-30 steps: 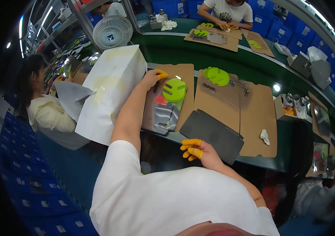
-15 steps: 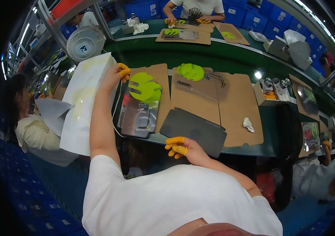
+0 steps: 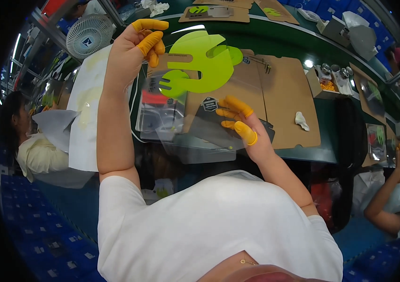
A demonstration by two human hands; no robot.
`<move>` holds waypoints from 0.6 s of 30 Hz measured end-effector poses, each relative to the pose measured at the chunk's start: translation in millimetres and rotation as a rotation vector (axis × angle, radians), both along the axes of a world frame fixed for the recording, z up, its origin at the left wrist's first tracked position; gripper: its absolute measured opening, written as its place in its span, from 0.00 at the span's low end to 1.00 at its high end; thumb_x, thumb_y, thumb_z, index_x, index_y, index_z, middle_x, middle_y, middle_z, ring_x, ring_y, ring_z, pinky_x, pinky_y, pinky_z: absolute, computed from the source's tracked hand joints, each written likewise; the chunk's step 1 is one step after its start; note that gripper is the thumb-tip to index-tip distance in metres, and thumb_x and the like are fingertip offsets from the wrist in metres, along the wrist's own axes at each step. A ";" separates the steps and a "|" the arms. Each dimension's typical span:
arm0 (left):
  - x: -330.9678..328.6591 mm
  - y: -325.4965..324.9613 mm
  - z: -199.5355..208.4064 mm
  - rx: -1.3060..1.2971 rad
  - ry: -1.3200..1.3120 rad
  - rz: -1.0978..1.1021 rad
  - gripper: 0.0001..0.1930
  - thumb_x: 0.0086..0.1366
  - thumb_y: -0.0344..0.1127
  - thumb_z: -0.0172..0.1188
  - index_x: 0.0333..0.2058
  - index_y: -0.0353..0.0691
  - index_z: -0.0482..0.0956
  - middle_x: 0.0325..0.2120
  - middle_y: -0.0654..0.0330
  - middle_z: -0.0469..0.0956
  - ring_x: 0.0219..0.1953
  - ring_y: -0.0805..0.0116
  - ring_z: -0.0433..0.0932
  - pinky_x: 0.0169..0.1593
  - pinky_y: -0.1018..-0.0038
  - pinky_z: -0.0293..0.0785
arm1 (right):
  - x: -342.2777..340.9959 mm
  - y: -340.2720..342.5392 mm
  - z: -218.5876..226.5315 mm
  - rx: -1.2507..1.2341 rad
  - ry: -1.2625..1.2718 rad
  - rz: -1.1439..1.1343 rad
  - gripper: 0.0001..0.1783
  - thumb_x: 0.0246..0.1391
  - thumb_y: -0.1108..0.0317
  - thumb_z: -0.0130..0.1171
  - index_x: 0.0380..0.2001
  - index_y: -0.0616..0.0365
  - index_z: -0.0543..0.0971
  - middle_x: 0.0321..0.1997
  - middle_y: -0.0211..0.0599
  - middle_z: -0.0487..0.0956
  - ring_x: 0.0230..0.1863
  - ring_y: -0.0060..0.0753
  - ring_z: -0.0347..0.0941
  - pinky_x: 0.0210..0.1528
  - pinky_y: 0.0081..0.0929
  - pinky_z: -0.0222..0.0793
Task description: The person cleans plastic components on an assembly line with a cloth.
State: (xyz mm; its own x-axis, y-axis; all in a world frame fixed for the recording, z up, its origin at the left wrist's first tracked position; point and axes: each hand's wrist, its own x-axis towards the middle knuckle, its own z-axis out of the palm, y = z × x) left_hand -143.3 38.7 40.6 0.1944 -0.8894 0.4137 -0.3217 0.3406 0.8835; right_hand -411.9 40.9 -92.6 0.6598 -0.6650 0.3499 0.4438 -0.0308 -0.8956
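My left hand (image 3: 140, 44), with yellow finger cots, is raised at the upper left. It pinches the edge of a clear plastic sheet with a large lime-green print (image 3: 200, 61). The sheet hangs tilted over the bench. My right hand (image 3: 251, 124), also in finger cots, is beside the sheet's right part, fingers and thumb apart; whether it touches the sheet I cannot tell. Under the sheet lies a stack of similar clear printed sheets (image 3: 155, 115) at the left. A dark grey flat panel (image 3: 263, 136) rests partly behind the sheet and my right hand.
Brown cardboard (image 3: 284, 94) covers the bench's middle, with a crumpled white wipe (image 3: 302, 121) on it. A box with metal-topped bottles and yellow finger cots (image 3: 324, 84) stands at the right. White paper (image 3: 83, 127) and a fan (image 3: 89, 36) are left. Co-workers sit on both sides.
My left hand has risen from the stack, bringing up a clear printed sheet. My right hand has moved up and right toward that sheet, its fingers spreading. The head view has shifted slightly.
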 end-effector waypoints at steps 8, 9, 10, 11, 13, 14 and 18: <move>-51.2 7.0 -57.5 0.123 0.125 0.085 0.12 0.64 0.27 0.46 0.47 0.36 0.68 0.26 0.58 0.75 0.19 0.77 0.73 0.21 0.84 0.68 | -74.4 -14.3 -6.3 0.349 -0.094 0.099 0.39 0.58 0.40 0.31 0.58 0.65 0.58 0.49 0.55 0.71 0.43 0.43 0.74 0.41 0.28 0.70; -56.8 12.7 -71.9 0.113 0.213 0.052 0.13 0.64 0.26 0.45 0.47 0.36 0.68 0.27 0.58 0.74 0.19 0.76 0.73 0.22 0.84 0.68 | -83.5 -12.4 -9.9 0.378 -0.081 0.092 0.39 0.58 0.40 0.31 0.58 0.65 0.58 0.49 0.55 0.71 0.43 0.43 0.74 0.41 0.28 0.70; -62.8 18.9 -84.7 0.103 0.302 0.020 0.13 0.65 0.26 0.44 0.48 0.36 0.67 0.28 0.58 0.74 0.19 0.75 0.74 0.22 0.84 0.68 | -91.7 -10.5 -13.0 0.372 -0.056 0.064 0.40 0.57 0.39 0.31 0.58 0.66 0.57 0.49 0.55 0.71 0.42 0.43 0.74 0.40 0.27 0.70; -68.7 22.7 -94.2 0.132 0.269 0.065 0.15 0.65 0.25 0.43 0.50 0.36 0.64 0.30 0.56 0.74 0.20 0.72 0.75 0.22 0.84 0.68 | -98.8 -11.8 -14.9 0.362 -0.029 0.039 0.41 0.57 0.38 0.32 0.58 0.66 0.57 0.49 0.56 0.71 0.41 0.43 0.74 0.39 0.26 0.71; -80.0 27.4 -114.6 0.170 0.355 0.046 0.16 0.65 0.26 0.44 0.51 0.36 0.62 0.30 0.56 0.74 0.21 0.72 0.75 0.22 0.84 0.69 | -113.1 -13.1 -20.8 0.389 -0.019 0.021 0.42 0.57 0.38 0.32 0.58 0.66 0.56 0.49 0.56 0.70 0.41 0.44 0.74 0.37 0.25 0.72; -83.5 30.3 -123.7 0.181 0.425 0.031 0.17 0.65 0.27 0.44 0.52 0.36 0.61 0.30 0.55 0.74 0.21 0.71 0.76 0.23 0.84 0.70 | -116.1 -12.3 -21.5 0.391 -0.025 0.009 0.42 0.56 0.37 0.32 0.58 0.66 0.56 0.49 0.56 0.70 0.41 0.45 0.75 0.36 0.24 0.72; -101.9 43.5 -148.5 0.248 0.629 -0.020 0.18 0.65 0.29 0.46 0.53 0.37 0.60 0.36 0.51 0.75 0.28 0.63 0.80 0.23 0.82 0.73 | -128.7 -11.4 -26.0 0.294 0.364 -0.285 0.26 0.58 0.58 0.46 0.55 0.64 0.62 0.44 0.51 0.75 0.33 0.33 0.76 0.29 0.16 0.71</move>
